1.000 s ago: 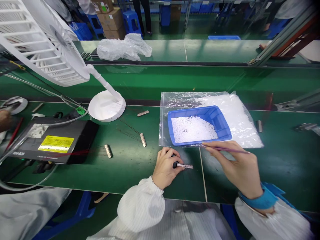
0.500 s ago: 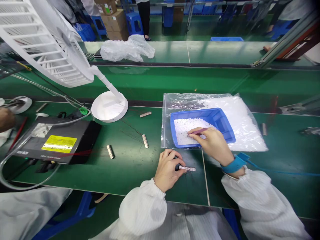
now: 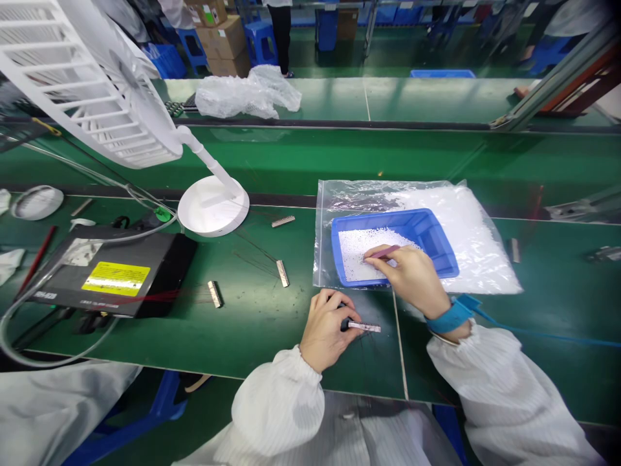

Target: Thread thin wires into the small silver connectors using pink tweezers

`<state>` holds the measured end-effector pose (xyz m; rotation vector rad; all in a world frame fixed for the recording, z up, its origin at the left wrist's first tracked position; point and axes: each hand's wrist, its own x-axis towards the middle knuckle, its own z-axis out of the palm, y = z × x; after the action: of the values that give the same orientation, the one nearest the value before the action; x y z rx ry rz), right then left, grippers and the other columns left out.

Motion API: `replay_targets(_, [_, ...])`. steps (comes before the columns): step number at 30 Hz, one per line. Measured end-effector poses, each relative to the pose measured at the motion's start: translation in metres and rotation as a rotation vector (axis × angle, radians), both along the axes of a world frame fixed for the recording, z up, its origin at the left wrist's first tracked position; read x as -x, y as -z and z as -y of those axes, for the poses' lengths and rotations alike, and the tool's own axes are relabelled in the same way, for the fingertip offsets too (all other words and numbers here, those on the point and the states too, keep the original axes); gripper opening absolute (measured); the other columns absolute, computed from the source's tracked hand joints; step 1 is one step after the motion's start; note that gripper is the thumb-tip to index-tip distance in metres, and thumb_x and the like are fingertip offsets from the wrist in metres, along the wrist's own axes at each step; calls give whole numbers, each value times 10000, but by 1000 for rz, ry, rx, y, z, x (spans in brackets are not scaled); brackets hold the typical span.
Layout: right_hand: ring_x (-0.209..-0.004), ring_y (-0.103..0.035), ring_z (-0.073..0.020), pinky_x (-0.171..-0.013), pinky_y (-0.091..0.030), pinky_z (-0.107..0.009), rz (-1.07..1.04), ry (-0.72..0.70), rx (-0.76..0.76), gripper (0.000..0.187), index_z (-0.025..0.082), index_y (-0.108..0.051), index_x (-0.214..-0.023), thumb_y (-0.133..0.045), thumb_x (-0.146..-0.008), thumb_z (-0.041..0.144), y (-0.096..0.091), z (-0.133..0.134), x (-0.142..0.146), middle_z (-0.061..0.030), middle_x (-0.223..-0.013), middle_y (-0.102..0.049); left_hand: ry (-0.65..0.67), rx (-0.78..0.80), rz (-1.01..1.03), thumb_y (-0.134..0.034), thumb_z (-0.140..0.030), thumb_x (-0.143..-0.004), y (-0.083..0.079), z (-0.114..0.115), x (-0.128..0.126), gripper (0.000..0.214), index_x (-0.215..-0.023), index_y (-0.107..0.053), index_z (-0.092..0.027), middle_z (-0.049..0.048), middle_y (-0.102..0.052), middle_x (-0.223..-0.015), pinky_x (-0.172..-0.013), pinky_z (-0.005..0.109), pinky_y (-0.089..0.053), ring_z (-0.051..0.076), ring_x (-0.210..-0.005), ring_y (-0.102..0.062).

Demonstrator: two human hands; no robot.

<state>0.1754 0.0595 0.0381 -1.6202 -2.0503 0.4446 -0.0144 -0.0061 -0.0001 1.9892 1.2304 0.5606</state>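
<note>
Right hand [image 3: 411, 279] moved over blue tray [image 3: 436, 234]; green workbench [image 3: 252, 336] below, stools [image 3: 261, 42] beyond.

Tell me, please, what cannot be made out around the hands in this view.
Head view:
Black object in the left hand: mostly hidden by the fingers.
Tip of the purple stick in the right hand: too small to tell if it touches the white granules.
Part of the blue tray's inside: hidden by the right hand.
</note>
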Motion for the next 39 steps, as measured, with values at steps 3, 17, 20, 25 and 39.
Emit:
replay_targets(3, [-844,-671,-208,-805,-484,-329,-4,10,8,174,234,-686,-849,-538,-871,323,-1,0,-1,14,-918,-730,-7,-1,8,-784,-208,-687,0,0,0,148,-770,-665,-231,-12,-620,-958,-893,380,-349,200,-989,-477])
replay_targets(17, [-792,-674,-216,-689,-481,-319,78,-7,-13,222,230,-692,-849,-516,-881,362,3,-1,1,-4,-883,-735,-5,4,-7,-774,-216,-698,0,0,-1,135,-781,-669,-236,-8,-623,-960,-886,386,-355,202,-989,-486])
replay_targets(20, [-786,-674,-216,-676,-477,-318,94,4,-5,220,232,-692,-848,-520,-878,366,2,0,1,-6,-864,-736,-3,-6,0,-778,-209,-695,1,0,0,142,-777,-666,-234,-10,-620,-963,-887,383,-353,202,-991,-481])
replay_targets(25, [-792,-673,-218,-679,-473,-320,109,25,4,219,236,-690,-860,-519,-877,371,1,1,1,-7,-849,-734,-5,-14,9,-788,-195,-683,1,0,0,161,-779,-664,-230,-17,-618,-956,-883,374,-349,197,-991,-479])
replay_targets(39, [-822,-674,-215,-748,-477,-312,90,16,13,225,230,-691,-875,-511,-883,366,1,0,1,-17,-856,-733,-9,-16,13,-788,-199,-686,0,0,0,155,-776,-664,-222,-18,-617,-946,-878,367,-349,192,-985,-482])
